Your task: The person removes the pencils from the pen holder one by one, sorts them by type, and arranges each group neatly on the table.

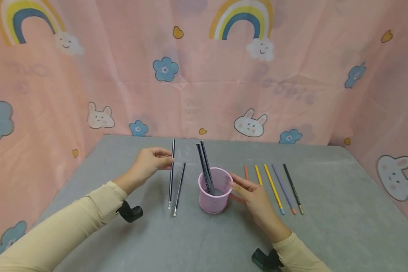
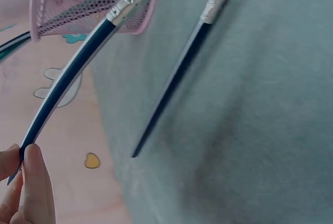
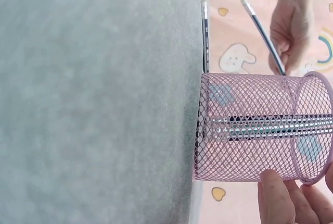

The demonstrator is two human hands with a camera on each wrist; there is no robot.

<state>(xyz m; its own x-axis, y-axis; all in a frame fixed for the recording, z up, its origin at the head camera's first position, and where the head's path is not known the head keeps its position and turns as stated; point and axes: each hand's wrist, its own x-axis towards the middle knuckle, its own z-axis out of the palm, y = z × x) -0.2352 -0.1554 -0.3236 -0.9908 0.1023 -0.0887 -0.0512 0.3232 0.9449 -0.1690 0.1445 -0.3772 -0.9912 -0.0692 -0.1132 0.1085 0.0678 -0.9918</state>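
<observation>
My left hand (image 1: 150, 161) pinches a dark striped pencil (image 2: 70, 74) close to its tip, with the white eraser end pointing down. In the left wrist view it is raised over the table, and a second dark pencil (image 2: 179, 78) with a white eraser lies beside it. My right hand (image 1: 255, 196) holds the pink mesh pencil cup (image 1: 213, 206) on its right side, thumb at the rim and fingers along the wall. The cup stands upright. Dark pencils (image 1: 205, 166) lean inside it, their eraser ends down, as the right wrist view shows through the mesh (image 3: 250, 166).
Right of the cup several pencils lie in a row: an orange one (image 1: 246, 172), yellow ones (image 1: 273, 189), a purple one (image 1: 284, 189) and a black one (image 1: 293, 189). A grey cloth covers the table (image 1: 343, 211). Behind it hangs a pink printed curtain (image 1: 197, 102).
</observation>
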